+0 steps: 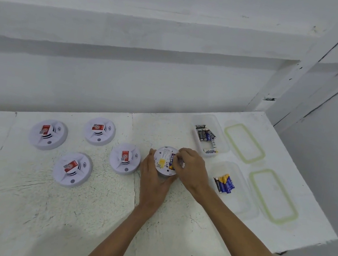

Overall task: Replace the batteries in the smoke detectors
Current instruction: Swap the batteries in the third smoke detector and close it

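Round white plastic smoke detector [163,160], underside up, lies toward the right edge of the white table [80,214]. Left hand [152,179] clasps its near-left rim. Right hand [192,170] pinches the blue-and-yellow cylindrical battery [172,161] in the bay. The battery's long axis runs front-to-back, directly under those fingers.

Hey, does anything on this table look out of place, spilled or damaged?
Nothing spilled: batteries sit inside both tubs. One smoke detector lies face down, held by the left hand, the right hand at its battery bay. The tabletop paint is cracked and scuffed.
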{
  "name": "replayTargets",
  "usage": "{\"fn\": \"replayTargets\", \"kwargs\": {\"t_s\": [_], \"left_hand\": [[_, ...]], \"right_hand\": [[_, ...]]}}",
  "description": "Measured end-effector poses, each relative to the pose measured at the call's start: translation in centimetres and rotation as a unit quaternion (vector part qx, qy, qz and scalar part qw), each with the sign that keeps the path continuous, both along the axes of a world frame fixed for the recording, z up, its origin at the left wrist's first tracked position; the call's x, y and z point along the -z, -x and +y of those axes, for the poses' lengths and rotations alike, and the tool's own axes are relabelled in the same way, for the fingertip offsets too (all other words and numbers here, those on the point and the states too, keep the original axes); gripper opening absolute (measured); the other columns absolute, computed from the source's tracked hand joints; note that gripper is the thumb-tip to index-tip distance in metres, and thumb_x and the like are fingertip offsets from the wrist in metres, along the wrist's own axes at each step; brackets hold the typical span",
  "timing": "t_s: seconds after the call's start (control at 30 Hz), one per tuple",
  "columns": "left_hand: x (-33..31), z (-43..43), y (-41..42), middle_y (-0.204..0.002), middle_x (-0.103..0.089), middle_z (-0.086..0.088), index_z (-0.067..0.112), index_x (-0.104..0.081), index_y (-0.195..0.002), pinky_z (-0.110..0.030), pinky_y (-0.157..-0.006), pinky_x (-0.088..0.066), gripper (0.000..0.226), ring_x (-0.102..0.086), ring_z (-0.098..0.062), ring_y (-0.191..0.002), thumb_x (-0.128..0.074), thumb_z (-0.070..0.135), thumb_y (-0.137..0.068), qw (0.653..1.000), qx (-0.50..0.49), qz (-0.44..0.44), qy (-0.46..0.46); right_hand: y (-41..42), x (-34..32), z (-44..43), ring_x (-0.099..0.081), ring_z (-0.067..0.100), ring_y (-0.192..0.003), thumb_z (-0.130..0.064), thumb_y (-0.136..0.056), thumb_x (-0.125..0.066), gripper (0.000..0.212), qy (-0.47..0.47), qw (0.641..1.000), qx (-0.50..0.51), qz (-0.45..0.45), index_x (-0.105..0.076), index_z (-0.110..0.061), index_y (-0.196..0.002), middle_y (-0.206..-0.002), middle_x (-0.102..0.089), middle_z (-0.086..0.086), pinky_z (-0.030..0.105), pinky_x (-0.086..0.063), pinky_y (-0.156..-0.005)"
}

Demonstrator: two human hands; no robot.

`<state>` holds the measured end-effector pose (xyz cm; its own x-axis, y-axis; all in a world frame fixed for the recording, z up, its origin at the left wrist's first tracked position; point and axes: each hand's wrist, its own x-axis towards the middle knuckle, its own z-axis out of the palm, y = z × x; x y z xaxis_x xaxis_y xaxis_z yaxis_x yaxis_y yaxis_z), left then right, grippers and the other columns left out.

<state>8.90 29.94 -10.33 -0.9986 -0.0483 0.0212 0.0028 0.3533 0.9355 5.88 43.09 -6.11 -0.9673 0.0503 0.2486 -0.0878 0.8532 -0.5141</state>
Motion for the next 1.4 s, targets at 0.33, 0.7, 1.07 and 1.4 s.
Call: {"fn": "replayTargets", "kwargs": {"t_s": [0.33,0.7,1.07,1.4], "left_hand": [[-0.3,0.1,0.0,-0.157,-0.042,-0.008,0.012,-0.036,-0.153,-0.043,-0.121,-0.032,0.088,-0.038,-0.021,-0.144,-0.082,0.038,-0.083,1.0,-0.006,0.0,-0.031],[0.0,-0.4,0.1,-0.164,-0.031,-0.006,0.012,-0.023,-0.159,-0.01,-0.117,-0.021,0.1,-0.027,-0.014,-0.151,-0.085,0.032,-0.082,0.999,0.008,0.042,-0.002],[0.2,-0.4,0.3,-0.161,-0.032,-0.006,0.011,-0.031,-0.153,-0.011,-0.116,-0.02,0.1,-0.029,-0.015,-0.149,-0.089,0.038,-0.075,0.999,0.014,0.05,0.015],[0.3,-0.6,0.8,-0.149,-0.049,-0.006,0.009,-0.035,-0.153,-0.032,-0.114,-0.04,0.098,-0.045,-0.019,-0.139,-0.091,0.028,-0.075,0.999,-0.004,0.005,-0.032]], "right_hand": [[-3.2,-0.4,-0.9,-0.063,0.021,-0.114,-0.021,-0.095,-0.06,0.031,0.042,0.998,0.02,-0.035,-0.067,-0.005,-0.121,-0.129,-0.067,0.01,0.034,-0.055,-0.095],[-2.4,-1.7,-0.6,-0.059,0.022,-0.113,-0.007,-0.096,-0.053,0.029,0.113,0.979,0.146,-0.089,-0.063,-0.01,-0.122,-0.125,-0.063,0.007,0.034,-0.05,-0.096],[-4.4,-0.9,-0.5,-0.043,0.026,-0.122,-0.028,-0.095,-0.058,0.047,-0.018,0.971,0.143,-0.191,-0.045,-0.009,-0.136,-0.135,-0.048,0.009,0.032,-0.042,-0.094],[-5.2,-1.1,-3.1,-0.046,0.025,-0.102,-0.026,-0.084,-0.06,0.039,-0.128,0.956,0.146,-0.22,-0.05,-0.007,-0.117,-0.114,-0.056,0.011,0.029,-0.034,-0.066]]}}
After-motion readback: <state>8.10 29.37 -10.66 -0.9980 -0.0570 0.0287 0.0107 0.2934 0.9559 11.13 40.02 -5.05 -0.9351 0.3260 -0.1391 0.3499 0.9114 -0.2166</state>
